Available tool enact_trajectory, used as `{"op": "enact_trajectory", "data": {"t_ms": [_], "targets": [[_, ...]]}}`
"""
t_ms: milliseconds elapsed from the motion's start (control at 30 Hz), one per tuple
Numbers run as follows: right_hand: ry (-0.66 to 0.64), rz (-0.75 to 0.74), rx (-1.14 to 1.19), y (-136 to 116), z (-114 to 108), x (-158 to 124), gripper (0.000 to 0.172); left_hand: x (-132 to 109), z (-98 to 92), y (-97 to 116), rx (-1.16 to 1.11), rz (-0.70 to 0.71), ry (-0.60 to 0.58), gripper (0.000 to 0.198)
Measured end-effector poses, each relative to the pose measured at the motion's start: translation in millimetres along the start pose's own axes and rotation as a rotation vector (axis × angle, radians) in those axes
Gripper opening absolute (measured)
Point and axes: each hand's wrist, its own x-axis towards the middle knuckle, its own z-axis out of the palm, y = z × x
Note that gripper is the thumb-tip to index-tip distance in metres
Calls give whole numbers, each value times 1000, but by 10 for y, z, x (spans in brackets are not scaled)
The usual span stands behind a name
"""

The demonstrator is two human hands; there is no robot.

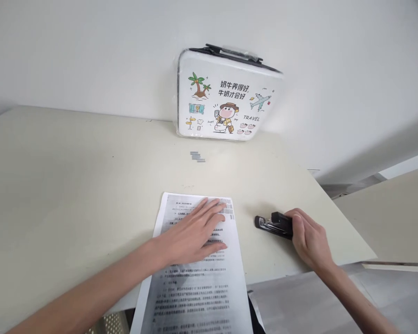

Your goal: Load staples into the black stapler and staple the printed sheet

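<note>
The left hand [195, 234] lay spread on the printed paper [195, 297] beneath it while the right hand [310, 237] clasped the black stapler [282, 227], seemingly a steadying step whose next move called for still paper.

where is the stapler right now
In the head view, the stapler is in the right hand, at the right part of the table, to the right of the printed paper.
</note>
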Motion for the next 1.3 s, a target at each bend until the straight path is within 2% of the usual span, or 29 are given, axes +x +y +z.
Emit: {"op": "enact_trajectory", "data": {"t_ms": [200, 333, 433, 633, 733, 800, 900, 1067, 1167, 1300], "targets": [[43, 118, 151, 132, -13, -132, 46, 74, -83, -62, -2, 14, 53, 43], [27, 122, 281, 156, -36, -101, 45, 2, -212, -138, 43, -61, 126, 37], [-2, 136, 340, 159, -77, -68, 45, -252, -321, -122, 59, -117, 154, 36], [-28, 108, 365, 177, -111, -42, 38, -1043, -413, 123, 126, -265, 143, 51], [-26, 56, 355, 200, -105, -43, 31, -1322, -380, 207, 219, -273, 73, 63], [-25, 21, 348, 210, -100, -45, 26, -1403, -336, 229, 264, -262, 10, 69], [-24, -6, 349, 212, -86, -49, 27, -1368, -252, 235, 308, -266, -38, 74], [25, -6, 372, 205, -54, -57, 25, -1046, -133, 263, 335, -276, -32, 79], [131, -7, 360, 207, -49, -49, 22, -784, -85, 296, 348, -254, -33, 84], [348, -49, 284, 215, -44, -21, 17, -356, 12, 307, 338, -248, -33, 87]]}}
